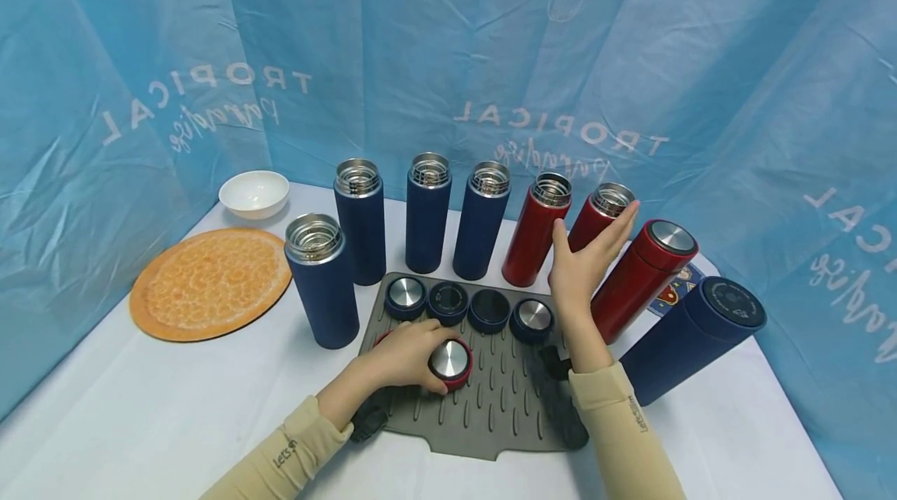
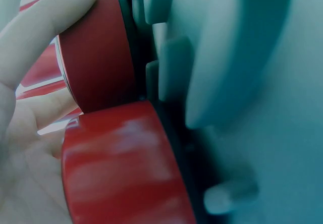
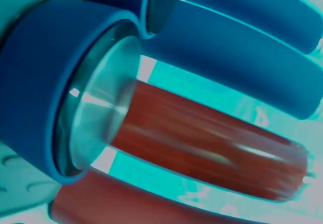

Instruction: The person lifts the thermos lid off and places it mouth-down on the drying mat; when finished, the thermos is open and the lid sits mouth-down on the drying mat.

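My left hand [image 1: 401, 356] grips a red flask lid with a silver top [image 1: 451, 360] between thumb and fingers, on the grey ribbed mat [image 1: 483, 426]. A second red lid [image 2: 123, 168] lies beside it, mostly under the hand in the head view. My right hand [image 1: 583, 274] is raised at the right, thumb and fingers extended. It stands in front of a lidless red flask [image 1: 587, 226], partly covering it; whether they touch I cannot tell. Another lidless red flask [image 1: 536, 235] stands just left. In the right wrist view a blue lid [image 3: 30, 82] fills the foreground.
Several blue lids [image 1: 489, 311] line the mat's far edge. Behind and left stand several lidless blue flasks [image 1: 429, 227]. At right are a lidded red flask [image 1: 638, 282] and a lidded blue flask [image 1: 680, 344]. An orange round mat [image 1: 210, 282] and white bowl [image 1: 255, 196] lie left.
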A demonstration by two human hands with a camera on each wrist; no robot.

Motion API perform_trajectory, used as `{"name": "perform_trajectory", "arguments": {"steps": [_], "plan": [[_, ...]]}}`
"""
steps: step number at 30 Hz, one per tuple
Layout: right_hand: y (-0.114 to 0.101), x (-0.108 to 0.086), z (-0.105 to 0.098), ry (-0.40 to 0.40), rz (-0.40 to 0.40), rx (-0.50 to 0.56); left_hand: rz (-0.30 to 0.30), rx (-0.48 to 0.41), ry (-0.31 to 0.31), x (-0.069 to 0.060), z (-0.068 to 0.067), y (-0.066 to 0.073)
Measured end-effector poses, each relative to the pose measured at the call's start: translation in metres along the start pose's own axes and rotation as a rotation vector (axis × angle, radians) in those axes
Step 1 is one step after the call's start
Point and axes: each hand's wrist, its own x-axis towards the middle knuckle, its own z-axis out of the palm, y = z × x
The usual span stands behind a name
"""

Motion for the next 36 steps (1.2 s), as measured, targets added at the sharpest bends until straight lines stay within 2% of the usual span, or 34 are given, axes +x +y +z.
{"name": "perform_trajectory", "arguments": {"steps": [2,4,7,9,10,12,15,20,24,28,32,36], "plan": [[-0.004,-0.003,-0.004,0.015,-0.074,0.0,0.0,0.0,0.0,0.0,0.0,0.0],[-0.006,-0.004,-0.008,0.054,-0.183,-0.016,0.002,0.002,0.0,0.0,0.0,0.0],[-0.003,-0.002,-0.015,0.165,-0.358,-0.083,0.005,0.006,0.001,0.0,0.0,0.0],[0.0,0.0,-0.021,0.245,-0.419,-0.151,0.005,0.008,0.002,0.0,0.0,0.0],[0.002,0.001,-0.024,0.277,-0.423,-0.182,0.005,0.01,0.002,0.001,0.0,0.0],[0.007,0.002,-0.031,0.313,-0.39,-0.233,0.004,0.012,0.002,0.001,0.0,0.0],[0.015,0.002,-0.039,0.322,-0.311,-0.267,0.005,0.015,0.002,0.001,0.0,0.0],[0.027,0.002,-0.046,0.339,-0.181,-0.17,0.004,0.013,0.004,0.0,0.0,0.0],[0.036,0.002,-0.049,0.347,0.01,-0.093,0.012,0.008,0.008,0.0,0.0,0.0],[0.044,0.0,-0.05,0.32,0.161,-0.027,0.015,0.009,0.009,0.0,0.0,0.0],[0.051,-0.003,-0.051,0.295,0.243,0.021,0.021,0.008,0.011,0.0,0.0,-0.001],[0.056,-0.002,-0.051,0.298,0.268,0.035,0.023,0.011,0.012,0.0,0.0,-0.001]]}}
